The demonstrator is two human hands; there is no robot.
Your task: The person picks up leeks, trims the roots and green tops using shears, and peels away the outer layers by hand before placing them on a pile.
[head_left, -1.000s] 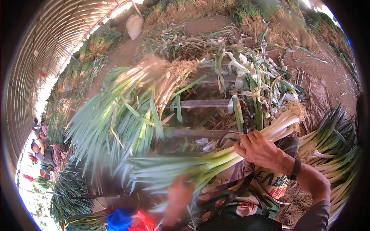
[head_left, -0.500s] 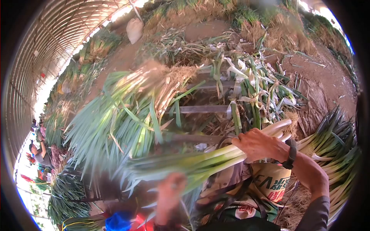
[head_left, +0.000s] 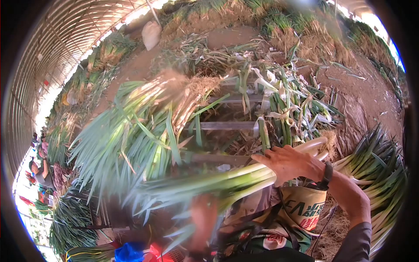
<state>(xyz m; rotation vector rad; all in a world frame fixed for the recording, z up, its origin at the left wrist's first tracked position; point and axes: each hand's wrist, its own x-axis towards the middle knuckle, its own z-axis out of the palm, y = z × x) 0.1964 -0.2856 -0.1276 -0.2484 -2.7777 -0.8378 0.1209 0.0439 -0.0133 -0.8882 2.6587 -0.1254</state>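
Note:
A bunch of long green onions (head_left: 238,182) lies slanted across my front, white root ends to the right and leaves to the left. My right hand (head_left: 290,165) is closed around its pale stalks, near the roots. My left hand (head_left: 204,216) is beneath the leaves, smeared by motion, so its fingers cannot be made out. Beyond the bunch, a large heap of untrimmed green onions (head_left: 131,126) rests on a slatted metal rack (head_left: 218,125). Peeled leaf scraps (head_left: 292,98) hang over the rack's right side.
More green onions (head_left: 382,170) are laid in a pile at right, and another stack (head_left: 72,222) stands at lower left. A blue plastic item (head_left: 128,252) and a red basket (head_left: 163,254) are near the bottom edge. A co-worker (head_left: 43,177) is at far left.
My left hand has moved slightly right and down under the leaves. My right hand keeps its hold on the bunch, which has shifted slightly left.

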